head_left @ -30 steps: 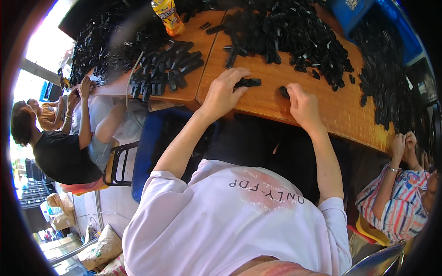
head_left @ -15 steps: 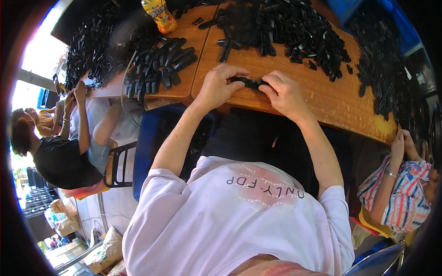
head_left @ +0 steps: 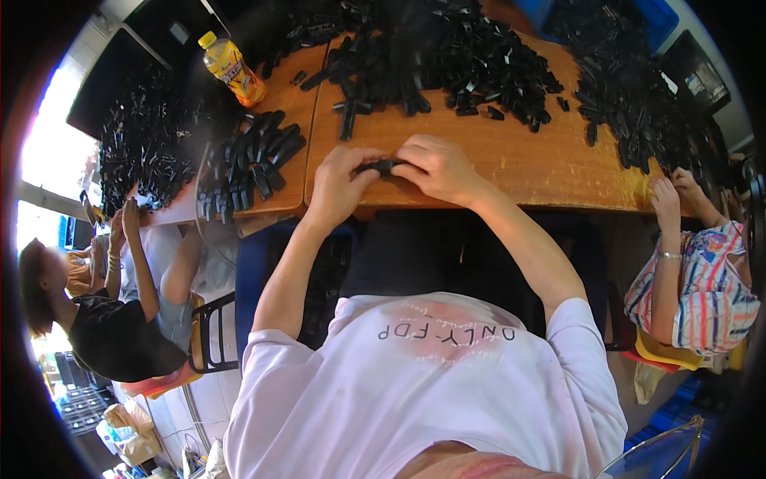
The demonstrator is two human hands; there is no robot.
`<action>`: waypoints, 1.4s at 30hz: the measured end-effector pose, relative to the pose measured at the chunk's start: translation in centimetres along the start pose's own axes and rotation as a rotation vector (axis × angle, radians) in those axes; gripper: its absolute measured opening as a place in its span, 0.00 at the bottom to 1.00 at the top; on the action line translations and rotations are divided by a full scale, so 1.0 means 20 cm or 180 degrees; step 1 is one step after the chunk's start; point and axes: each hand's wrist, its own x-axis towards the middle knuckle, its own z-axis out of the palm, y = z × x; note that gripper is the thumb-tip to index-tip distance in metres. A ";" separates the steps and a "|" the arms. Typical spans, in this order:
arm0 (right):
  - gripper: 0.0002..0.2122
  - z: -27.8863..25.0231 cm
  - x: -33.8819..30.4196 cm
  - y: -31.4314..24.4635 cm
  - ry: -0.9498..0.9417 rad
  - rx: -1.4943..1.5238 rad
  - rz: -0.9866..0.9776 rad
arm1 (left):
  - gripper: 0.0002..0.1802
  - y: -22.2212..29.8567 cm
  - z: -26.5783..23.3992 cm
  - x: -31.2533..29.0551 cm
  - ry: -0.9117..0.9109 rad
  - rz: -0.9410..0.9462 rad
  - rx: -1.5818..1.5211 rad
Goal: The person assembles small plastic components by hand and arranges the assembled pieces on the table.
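A small elongated black plastic part [head_left: 386,166] is held between my two hands just above the front edge of the wooden table [head_left: 511,176]. The fingers of my left hand [head_left: 338,182] pinch its left end. My right hand [head_left: 440,169] grips the other end, its thumb and fingertips closed on it. Much of the part is hidden behind my fingers. Beyond my hands lies a large heap of similar black parts [head_left: 447,72], with one loose black piece [head_left: 348,121] near its front left.
Left of my hands lie black parts in overlapping rows [head_left: 254,164] and another heap [head_left: 144,140]. A yellow-capped bottle [head_left: 232,70] stands behind them. More black parts [head_left: 626,104] and a blue crate [head_left: 659,22] are at right. One person [head_left: 120,335] sits left, another [head_left: 686,279] right.
The view has shifted, showing more of the bottle at the back. My hands have drawn closer together around the black part, and less of it shows between them.
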 end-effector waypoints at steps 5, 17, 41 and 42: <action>0.13 -0.32 -0.21 0.34 0.0953 -0.0906 0.1129 | 0.16 -0.18 -0.21 -0.08 0.1228 0.0457 0.1567; 0.12 -0.33 -0.22 0.44 0.0563 -0.1375 0.1183 | 0.11 -0.09 0.13 0.27 0.0946 0.0138 0.1618; 0.10 -0.23 -0.15 0.20 0.0470 0.0189 0.1142 | 0.21 0.00 0.19 0.13 -0.0113 0.0974 0.0235; 0.10 -0.21 -0.13 0.16 0.0386 0.0193 0.1021 | 0.21 0.01 0.20 0.13 -0.0142 0.0970 0.0226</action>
